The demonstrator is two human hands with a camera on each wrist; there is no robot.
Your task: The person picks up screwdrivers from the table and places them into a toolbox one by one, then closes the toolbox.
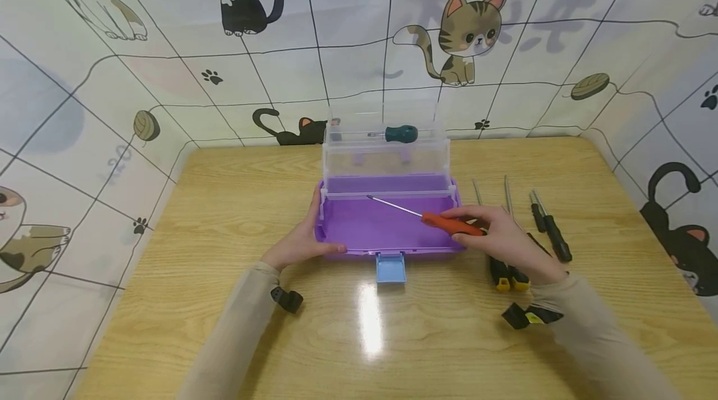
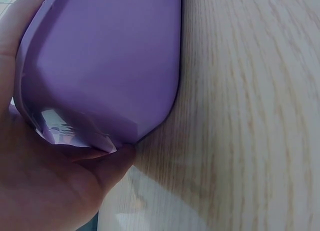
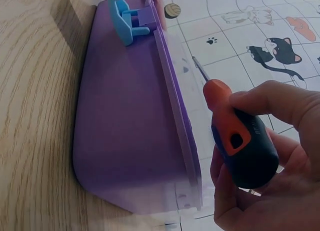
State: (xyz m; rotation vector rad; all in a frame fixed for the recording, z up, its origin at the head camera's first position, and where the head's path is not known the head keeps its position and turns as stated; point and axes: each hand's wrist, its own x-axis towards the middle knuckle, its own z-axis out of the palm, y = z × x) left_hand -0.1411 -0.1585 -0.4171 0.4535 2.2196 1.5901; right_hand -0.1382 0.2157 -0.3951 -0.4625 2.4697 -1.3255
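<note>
Tools (image 1: 557, 239) three o'clock from the box (image 1: 359, 225) lie part-hidden by right hand (image 1: 502, 241) gripping screwdriver (image 1: 436, 220), left hand (image 1: 298, 242) grasping its nine-o'clock end.

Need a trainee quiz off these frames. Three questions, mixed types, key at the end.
1. What does the right grip hold?
A) nothing
B) the long metal screwdriver with an orange-and-black handle
C) a screwdriver with an all-black handle

2. True or false: the light-blue plastic latch on the front of the open purple plastic toolbox is unfastened.

3. Where does the short screwdriver with a rounded dark-green handle lie?

Key:
1. B
2. True
3. In the toolbox's raised clear plastic section, behind the purple base.
</note>
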